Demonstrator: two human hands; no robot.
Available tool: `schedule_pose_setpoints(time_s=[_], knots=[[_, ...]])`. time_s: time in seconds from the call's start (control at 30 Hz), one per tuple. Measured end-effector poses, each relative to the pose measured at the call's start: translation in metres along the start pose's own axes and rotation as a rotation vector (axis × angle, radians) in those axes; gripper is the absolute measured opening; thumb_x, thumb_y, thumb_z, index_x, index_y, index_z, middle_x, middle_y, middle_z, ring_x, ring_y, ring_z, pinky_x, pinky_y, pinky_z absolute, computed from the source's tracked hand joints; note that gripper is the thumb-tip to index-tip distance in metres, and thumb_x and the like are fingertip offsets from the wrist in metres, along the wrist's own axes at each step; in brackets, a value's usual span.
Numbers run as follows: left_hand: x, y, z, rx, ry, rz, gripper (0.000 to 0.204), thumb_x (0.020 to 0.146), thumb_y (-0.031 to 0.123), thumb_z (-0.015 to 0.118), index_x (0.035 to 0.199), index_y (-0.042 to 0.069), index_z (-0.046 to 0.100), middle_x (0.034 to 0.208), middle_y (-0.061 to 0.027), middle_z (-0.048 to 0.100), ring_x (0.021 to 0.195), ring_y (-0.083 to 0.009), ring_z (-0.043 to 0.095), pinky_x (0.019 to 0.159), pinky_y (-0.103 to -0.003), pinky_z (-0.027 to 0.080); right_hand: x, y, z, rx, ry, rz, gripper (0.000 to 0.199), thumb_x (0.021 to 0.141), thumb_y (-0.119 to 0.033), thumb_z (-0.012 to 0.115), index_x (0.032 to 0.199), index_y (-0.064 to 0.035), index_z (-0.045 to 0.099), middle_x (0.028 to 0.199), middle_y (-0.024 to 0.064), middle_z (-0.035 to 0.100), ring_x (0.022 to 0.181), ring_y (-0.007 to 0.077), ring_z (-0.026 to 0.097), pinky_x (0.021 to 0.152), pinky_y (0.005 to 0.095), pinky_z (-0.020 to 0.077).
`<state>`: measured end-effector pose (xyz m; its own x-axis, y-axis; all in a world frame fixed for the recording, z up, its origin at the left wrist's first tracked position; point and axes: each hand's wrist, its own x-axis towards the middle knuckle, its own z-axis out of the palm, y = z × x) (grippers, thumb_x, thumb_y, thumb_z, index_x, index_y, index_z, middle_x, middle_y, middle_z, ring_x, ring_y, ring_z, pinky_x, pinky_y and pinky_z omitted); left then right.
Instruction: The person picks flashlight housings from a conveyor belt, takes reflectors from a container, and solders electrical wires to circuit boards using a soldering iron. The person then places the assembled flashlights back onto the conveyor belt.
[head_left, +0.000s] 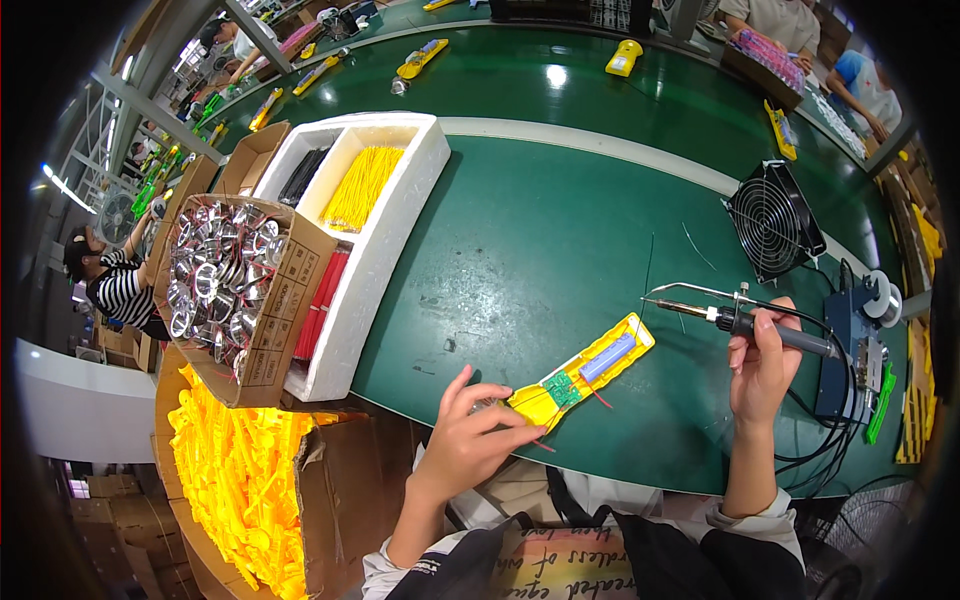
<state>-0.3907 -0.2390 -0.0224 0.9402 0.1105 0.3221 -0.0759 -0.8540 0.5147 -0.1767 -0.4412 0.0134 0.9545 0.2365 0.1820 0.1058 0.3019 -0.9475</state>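
Note:
My left hand (472, 440) grips the wide end of a yellow plastic flashlight housing (640, 332), thumb and fingers on either side of it. The open housing lies tilted on the green bench, with a blue-purple cylindrical battery (607, 356) and a small green circuit board (562, 389) inside. Thin red and black wires stick out around the board. In my right hand (764, 365) is a soldering iron (740, 322), its fingers wrapped round the dark handle. A metal tube runs along the iron to its tip, which points left, above and apart from the housing.
A white foam box (437, 150) holds yellow, black and red wires at left. Beside it stand a carton of silvery reflector cups (215, 275) and a carton of yellow plastic parts (240, 480). A black fan (775, 222) and a blue soldering station (846, 350) with cables occupy the right.

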Motion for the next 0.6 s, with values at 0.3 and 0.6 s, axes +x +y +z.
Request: schedule_pose_setpoints(time_s=[0.3,0.6], knots=[[-0.012,-0.011,0.014,-0.52,0.37,-0.231,0.012,0.07,0.003,0.062,0.082,0.007,0.062,0.08,-0.003,0.059,0.092,-0.0217,0.052,0.093,-0.044,0.032,0.026,-0.014,-0.04,-0.247,0.032,-0.172,0.016,0.076,-0.012,0.056,0.078,-0.0031,0.043,0.062,0.0022,0.047,0.044,0.006,0.044,0.035,0.0149,0.0313],[0.008,-0.018,0.013,-0.722,0.405,-0.247,0.005,0.074,0.005,0.058,0.078,0.004,0.06,0.078,-0.0047,0.058,0.087,-0.0217,0.051,0.092,-0.042,0.03,0.038,-0.008,-0.051,-0.509,0.052,-0.14,0.014,0.077,-0.009,0.058,0.076,-0.0037,0.045,0.06,0.0014,0.048,0.044,0.0049,0.045,0.036,0.0152,0.0313]])
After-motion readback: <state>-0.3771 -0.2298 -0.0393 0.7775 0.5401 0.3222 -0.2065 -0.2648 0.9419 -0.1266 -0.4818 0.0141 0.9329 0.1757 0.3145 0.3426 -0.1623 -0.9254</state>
